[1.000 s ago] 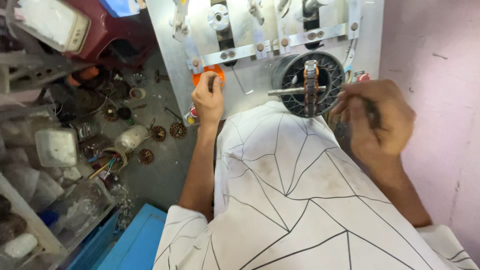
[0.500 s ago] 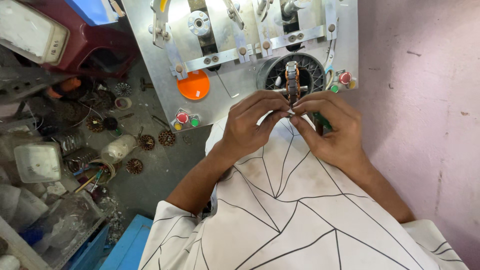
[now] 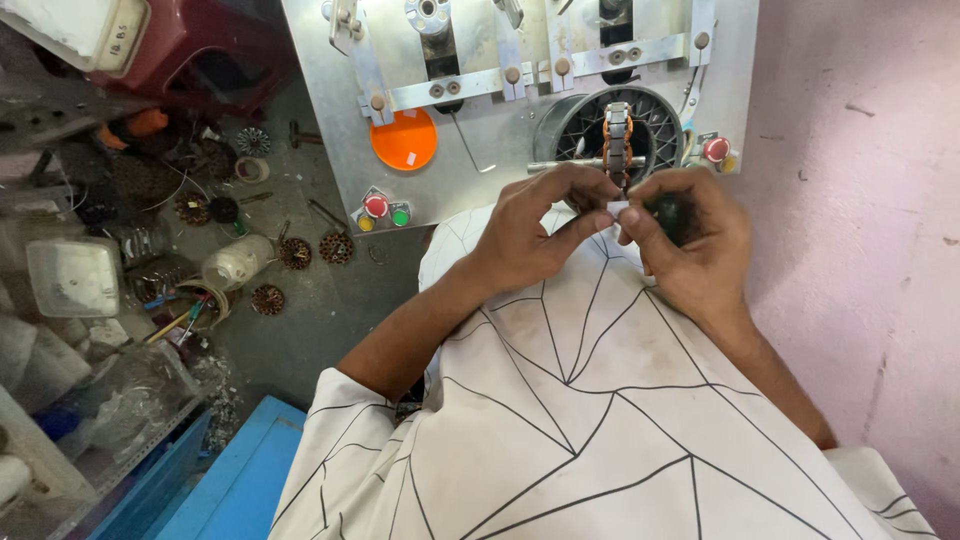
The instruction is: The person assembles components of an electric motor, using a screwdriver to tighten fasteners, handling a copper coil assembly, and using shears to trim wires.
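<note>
Head view, cluttered floor parts at left blurred, round orange disc (image 3: 404,139) on grey metal panel (image 3: 320,110), left hand (image 3: 530,235) and right hand (image 3: 680,245) pinching small white slip (image 3: 617,208) below copper-wound stator (image 3: 618,135), fingertips partly hidden.

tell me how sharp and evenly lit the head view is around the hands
Head view: the left hand and right hand are fairly sharp in soft, even light; no hard shadows; mild sheen on the metal panel; the clutter at the left edge looks softer and bent by the wide lens.
</note>
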